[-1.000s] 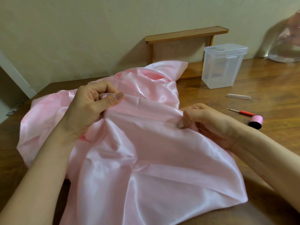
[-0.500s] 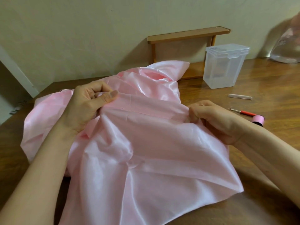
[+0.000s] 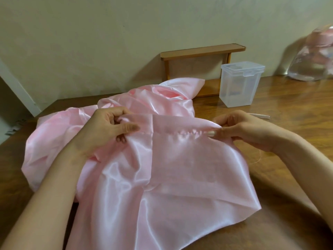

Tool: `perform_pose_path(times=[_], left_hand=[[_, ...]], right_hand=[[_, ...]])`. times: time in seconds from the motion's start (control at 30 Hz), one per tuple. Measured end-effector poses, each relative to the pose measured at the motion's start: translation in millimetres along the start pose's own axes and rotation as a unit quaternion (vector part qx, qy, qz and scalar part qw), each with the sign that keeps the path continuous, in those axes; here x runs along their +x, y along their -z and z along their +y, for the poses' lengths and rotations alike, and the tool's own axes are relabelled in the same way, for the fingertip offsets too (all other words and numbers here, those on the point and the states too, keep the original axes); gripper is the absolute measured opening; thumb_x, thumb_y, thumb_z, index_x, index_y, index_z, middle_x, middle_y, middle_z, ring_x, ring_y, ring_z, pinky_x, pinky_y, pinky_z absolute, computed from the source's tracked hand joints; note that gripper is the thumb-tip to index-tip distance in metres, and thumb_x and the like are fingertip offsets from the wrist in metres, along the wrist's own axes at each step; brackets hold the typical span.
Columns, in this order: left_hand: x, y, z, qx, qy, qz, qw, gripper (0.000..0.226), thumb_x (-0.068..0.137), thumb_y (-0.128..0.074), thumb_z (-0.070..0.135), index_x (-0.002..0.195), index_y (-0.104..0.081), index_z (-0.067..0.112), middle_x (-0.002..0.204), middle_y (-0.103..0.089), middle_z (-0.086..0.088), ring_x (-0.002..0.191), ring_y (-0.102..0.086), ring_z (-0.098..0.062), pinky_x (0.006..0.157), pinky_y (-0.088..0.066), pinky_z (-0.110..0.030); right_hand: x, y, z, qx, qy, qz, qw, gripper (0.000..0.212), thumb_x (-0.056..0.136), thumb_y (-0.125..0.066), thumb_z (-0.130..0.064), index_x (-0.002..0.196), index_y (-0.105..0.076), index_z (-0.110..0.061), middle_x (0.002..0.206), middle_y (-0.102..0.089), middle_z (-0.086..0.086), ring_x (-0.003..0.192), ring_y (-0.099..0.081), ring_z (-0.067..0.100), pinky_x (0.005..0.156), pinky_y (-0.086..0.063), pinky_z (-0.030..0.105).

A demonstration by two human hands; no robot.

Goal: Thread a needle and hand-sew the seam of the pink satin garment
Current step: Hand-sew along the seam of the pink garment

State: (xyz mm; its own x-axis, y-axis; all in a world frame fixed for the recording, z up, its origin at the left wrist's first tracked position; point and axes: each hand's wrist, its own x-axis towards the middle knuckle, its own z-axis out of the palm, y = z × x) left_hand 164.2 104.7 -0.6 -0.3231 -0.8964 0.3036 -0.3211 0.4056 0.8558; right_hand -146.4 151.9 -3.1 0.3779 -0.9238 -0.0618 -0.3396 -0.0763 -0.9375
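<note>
The garment (image 3: 162,177) lies heaped on the table (image 3: 288,109), its near part spread flat, and one folded edge is stretched between both hands. The left hand (image 3: 108,130) has a narrow grip, thumb and curled fingers pinching the fold at its left end. The right hand (image 3: 243,131) pinches the right end, thumb on top. Between them runs the seam (image 3: 185,133) — its right stretch is puckered by a row of small stitches, while the stretch toward the left thumb lies flat and shows only a faint line. A thin thread (image 3: 260,156) loops by the right wrist, so the threading looks done. No needle shows; it may be hidden in the right hand, though I cannot tell. By my judgement the sewing is partway along. What seems left is the flat left stretch, easing out the puckers, and knotting and cutting the thread.
</note>
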Motion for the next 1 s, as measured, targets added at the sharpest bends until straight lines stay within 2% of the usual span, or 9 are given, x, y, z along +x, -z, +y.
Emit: perform_pose_path(times=[0.2, 0.33, 0.47, 0.57, 0.63, 0.77, 0.83, 0.9, 1.0], left_hand=[[-6, -13, 9, 0.044, 0.009, -0.032, 0.998, 0.017, 0.064, -0.078, 0.01, 0.068, -0.061, 0.007, 0.051, -0.054, 0.008, 0.051, -0.052, -0.002, 0.053, -0.044, -0.013], [-6, -30, 7, 0.15, -0.03, -0.032, 0.988, 0.016, 0.071, -0.075, -0.003, 0.066, -0.064, 0.006, 0.058, -0.057, 0.005, 0.055, -0.054, -0.006, 0.062, -0.044, -0.015], [-15, -71, 6, 0.29, -0.271, -0.078, 0.914, 0.011, 0.075, -0.062, 0.008, 0.079, -0.058, 0.017, 0.072, -0.058, 0.013, 0.068, -0.058, -0.014, 0.089, -0.039, -0.021], [-24, -93, 8, 0.349, -0.383, -0.087, 0.851, 0.024, 0.08, -0.058, 0.009, 0.095, -0.048, 0.025, 0.078, -0.055, 0.005, 0.065, -0.052, -0.013, 0.073, -0.052, -0.032], [-26, -96, 12, 0.368, -0.411, -0.087, 0.829, 0.018, 0.083, -0.055, 0.01, 0.092, -0.048, 0.023, 0.073, -0.058, 0.001, 0.061, -0.048, -0.015, 0.063, -0.048, -0.026], [-31, -101, 24, 0.397, -0.448, -0.058, 0.799, 0.026, 0.09, -0.046, 0.003, 0.073, -0.064, 0.012, 0.066, -0.055, -0.003, 0.058, -0.037, -0.016, 0.073, -0.034, -0.02], [-36, -104, 27, 0.411, -0.468, -0.033, 0.782, 0.032, 0.093, -0.045, 0.0, 0.07, -0.065, 0.013, 0.064, -0.052, -0.003, 0.055, -0.038, -0.017, 0.075, -0.038, -0.022], [-40, -108, 29, 0.428, -0.487, -0.012, 0.761, 0.026, 0.088, -0.052, -0.002, 0.071, -0.065, 0.013, 0.063, -0.05, -0.001, 0.052, -0.04, -0.017, 0.073, -0.046, -0.025], [-49, -124, 26, 0.453, -0.491, 0.01, 0.744, 0.022, 0.083, -0.058, -0.002, 0.072, -0.066, 0.015, 0.062, -0.05, 0.0, 0.05, -0.036, -0.017, 0.07, -0.05, -0.027]], right_hand=[[0, 2, 4, -0.027, 0.043, -0.024, 0.998, 0.007, 0.067, -0.073, -0.02, 0.072, -0.078, -0.018, 0.077, -0.075, 0.006, 0.071, -0.071, 0.015, 0.061, -0.052, 0.019], [-5, 7, 5, -0.118, 0.014, -0.103, 0.988, 0.014, 0.074, -0.073, -0.025, 0.079, -0.077, -0.012, 0.08, -0.074, 0.01, 0.073, -0.069, 0.017, 0.065, -0.052, 0.024], [9, -3, 6, -0.104, 0.105, 0.104, 0.984, 0.016, 0.091, -0.059, -0.019, 0.096, -0.074, -0.014, 0.083, -0.073, 0.002, 0.07, -0.067, 0.019, 0.067, -0.056, 0.029], [16, -25, 3, -0.106, 0.169, 0.094, 0.975, 0.053, 0.086, -0.048, 0.017, 0.11, -0.067, -0.026, 0.096, -0.069, -0.018, 0.08, -0.066, 0.016, 0.071, -0.057, 0.032], [18, -42, 3, -0.142, 0.181, 0.043, 0.972, 0.075, 0.079, -0.046, 0.021, 0.123, -0.056, -0.038, 0.113, -0.064, -0.02, 0.088, -0.064, 0.01, 0.074, -0.057, 0.035], [22, -55, -2, -0.136, 0.186, -0.055, 0.972, 0.098, 0.063, -0.046, 0.021, 0.143, -0.035, -0.035, 0.139, -0.049, -0.015, 0.12, -0.054, 0.013, 0.087, -0.053, 0.037], [22, -55, -3, -0.126, 0.156, -0.092, 0.975, 0.088, 0.065, -0.04, 0.022, 0.133, -0.049, -0.032, 0.129, -0.059, -0.009, 0.117, -0.057, 0.013, 0.09, -0.051, 0.048], [22, -55, -4, -0.141, 0.156, -0.072, 0.975, 0.055, 0.076, -0.047, 0.018, 0.103, -0.068, -0.024, 0.099, -0.071, 0.001, 0.09, -0.066, 0.016, 0.078, -0.055, 0.05], [26, -53, -3, -0.108, 0.172, -0.001, 0.979, 0.032, 0.077, -0.064, 0.012, 0.072, -0.071, -0.019, 0.073, -0.07, -0.001, 0.068, -0.063, 0.007, 0.065, -0.051, 0.025]])
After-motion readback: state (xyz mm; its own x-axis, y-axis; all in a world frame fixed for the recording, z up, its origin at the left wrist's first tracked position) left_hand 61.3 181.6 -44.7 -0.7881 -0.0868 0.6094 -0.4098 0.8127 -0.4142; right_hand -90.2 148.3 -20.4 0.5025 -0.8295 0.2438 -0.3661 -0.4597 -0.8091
